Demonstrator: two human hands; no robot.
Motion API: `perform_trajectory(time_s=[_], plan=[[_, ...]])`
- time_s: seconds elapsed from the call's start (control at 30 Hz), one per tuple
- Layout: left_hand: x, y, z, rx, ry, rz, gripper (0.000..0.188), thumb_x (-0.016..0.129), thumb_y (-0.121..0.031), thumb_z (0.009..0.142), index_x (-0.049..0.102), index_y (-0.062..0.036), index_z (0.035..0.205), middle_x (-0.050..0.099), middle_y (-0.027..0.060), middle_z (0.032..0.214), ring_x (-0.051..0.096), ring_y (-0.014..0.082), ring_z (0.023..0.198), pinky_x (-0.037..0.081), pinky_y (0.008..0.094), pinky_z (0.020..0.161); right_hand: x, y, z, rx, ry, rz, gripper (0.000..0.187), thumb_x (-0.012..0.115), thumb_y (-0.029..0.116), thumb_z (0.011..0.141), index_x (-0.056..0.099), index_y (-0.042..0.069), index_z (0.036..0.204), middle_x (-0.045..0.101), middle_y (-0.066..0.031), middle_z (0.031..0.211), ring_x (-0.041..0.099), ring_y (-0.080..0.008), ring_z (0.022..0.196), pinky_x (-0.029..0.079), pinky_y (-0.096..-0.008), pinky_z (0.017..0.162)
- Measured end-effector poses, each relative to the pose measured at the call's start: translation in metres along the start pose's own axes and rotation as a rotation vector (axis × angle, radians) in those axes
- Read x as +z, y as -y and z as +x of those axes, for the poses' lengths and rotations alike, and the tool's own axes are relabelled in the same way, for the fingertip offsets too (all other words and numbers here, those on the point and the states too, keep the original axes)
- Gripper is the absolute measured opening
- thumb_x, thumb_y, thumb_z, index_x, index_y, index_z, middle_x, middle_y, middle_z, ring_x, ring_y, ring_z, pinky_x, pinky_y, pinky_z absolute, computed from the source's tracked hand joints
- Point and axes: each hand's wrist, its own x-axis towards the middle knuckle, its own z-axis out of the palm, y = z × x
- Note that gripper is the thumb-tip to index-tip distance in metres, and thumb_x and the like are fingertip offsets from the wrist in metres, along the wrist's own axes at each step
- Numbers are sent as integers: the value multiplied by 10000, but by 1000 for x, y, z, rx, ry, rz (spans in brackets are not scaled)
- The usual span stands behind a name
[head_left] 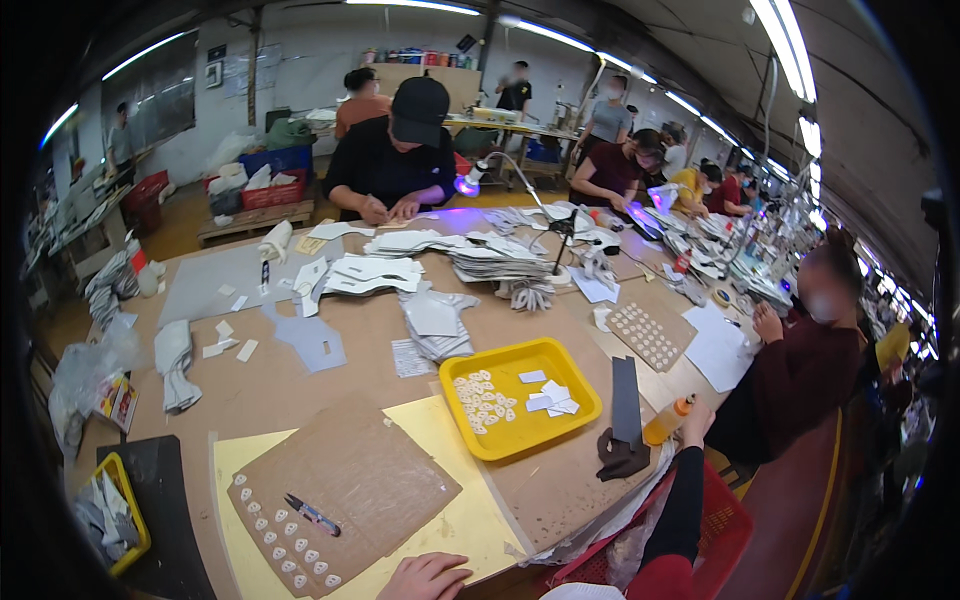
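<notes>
At the right edge of the table my right hand point(697, 424) is closed round a bottle point(664, 424) of yellow-orange liquid with an orange cap. My left hand point(428, 577) lies flat at the near edge, fingers stretched out on the yellow sheet point(425, 412), holding nothing. Ahead of it is a brown board point(350, 480) with several small pale rounded pieces point(278, 538) set along its left and near sides. Thread snips point(313, 514) rest on that board. A yellow tray point(520, 445) holds more such pieces and white rectangular cards point(553, 398).
Next to the bottle lie a dark strip point(625, 400) and a dark cloth point(622, 456). Stacked white cut pieces point(375, 273) cover the table's far part. A red basket point(725, 515) stands below the right edge. Co-workers sit opposite and at right; one wears a black cap point(420, 110).
</notes>
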Motion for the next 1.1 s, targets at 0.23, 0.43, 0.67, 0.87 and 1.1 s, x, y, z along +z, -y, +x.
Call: perform_trajectory(time_s=[0.23,0.43,0.67,0.87,1.1], plan=[[-4,-16,1,43,-21,86,380,584,-101,938,513,-39,1306,549,171,1308,557,304,1203,506,393,989,-6,17,0,-171,-181,-252,139,608,107,834,689,130,945,572,-84,956,531,-278,1030,359,-421,973],[-2,-19,7,85,-19,118,359,623,-82,901,561,-56,1254,583,141,1270,578,296,1169,504,392,961,-16,20,6,-78,-39,-279,149,591,65,833,663,104,957,532,-78,1062,459,-271,1135,308,-441,988],[-4,-39,8,222,-24,187,338,668,-59,859,618,-76,1193,622,106,1226,603,285,1130,502,392,929,-33,25,11,71,-115,-146,90,640,103,852,686,137,921,581,-57,1015,526,-242,1071,324,-446,925],[-43,-122,-17,590,-97,309,325,708,-40,822,666,-93,1140,656,76,1189,625,277,1096,500,392,901,-51,17,41,90,-166,54,151,603,106,901,721,95,995,722,-87,931,672,-285,909,424,-417,802],[-153,-175,-56,607,-322,470,362,709,14,779,667,-85,1124,666,102,1138,644,309,1023,507,410,860,-143,84,78,-36,-441,566,218,522,109,1015,660,16,1157,713,-113,979,678,-206,923,511,-339,803]])
